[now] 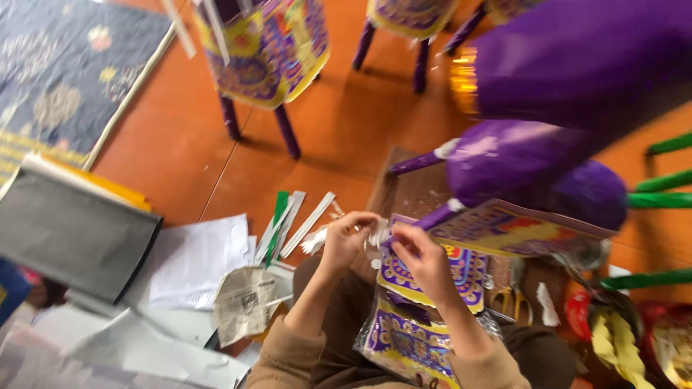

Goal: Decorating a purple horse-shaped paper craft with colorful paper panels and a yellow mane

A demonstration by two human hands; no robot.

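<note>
Both your hands pinch at one purple leg tip: left hand (346, 241) gripping white paper trim (377, 234), right hand (425, 261) closed beside it. That purple leg (432, 214) runs up and right toward the paper animal's body (533, 173), nearer your right.

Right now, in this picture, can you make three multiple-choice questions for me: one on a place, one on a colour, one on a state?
1. Where does the crumpled newspaper sheet lie?
A. left of the person's arms
B. on the patterned rug
C. under a purple leg

2. What colour is the round paper-covered figure's body?
A. green
B. purple
C. grey

3. What are the left hand and right hand doing?
A. resting flat on the floor
B. working together on small white paper
C. holding scissors

Answers: 1 A, it lies on the papers left of the forearms. 2 B, its surface is purple. 3 B, both hands' fingers meet at the white bits.
</note>
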